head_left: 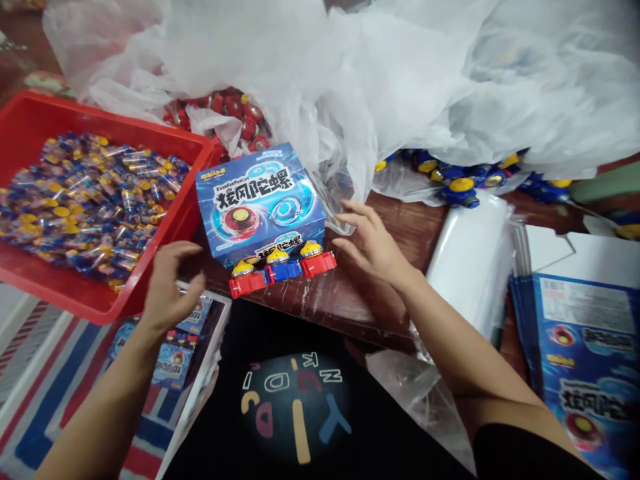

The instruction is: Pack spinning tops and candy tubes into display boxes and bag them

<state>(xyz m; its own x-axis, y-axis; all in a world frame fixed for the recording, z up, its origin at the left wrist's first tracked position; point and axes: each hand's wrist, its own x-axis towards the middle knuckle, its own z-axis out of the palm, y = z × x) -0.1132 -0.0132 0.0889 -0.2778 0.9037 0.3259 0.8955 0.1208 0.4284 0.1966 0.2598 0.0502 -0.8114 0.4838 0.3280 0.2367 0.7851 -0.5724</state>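
Note:
A closed blue printed box (300,175) sits on the dark red-brown table, showing two spinning tops on its lid. Three toy spinning-top pieces with yellow tops, a red one (247,280), a blue one (283,267) and another red one (319,261), stand in a row against its front side. My left hand (175,290) hovers left of the box near the red tray, thumb and fingers apart, holding nothing. To the right of the box is my right hand (373,243), its fingers spread beside clear plastic (337,190); whether they touch it, I cannot tell.
A red tray (113,313) of small candy-filled tubes stands at left. White plastic bags (280,60) cover the back, with red toys (240,113) and blue toys (460,187) beneath. Clear plastic sleeves (465,260) and flattened blue cartons (585,353) lie at right. An open carton (220,320) sits lower left.

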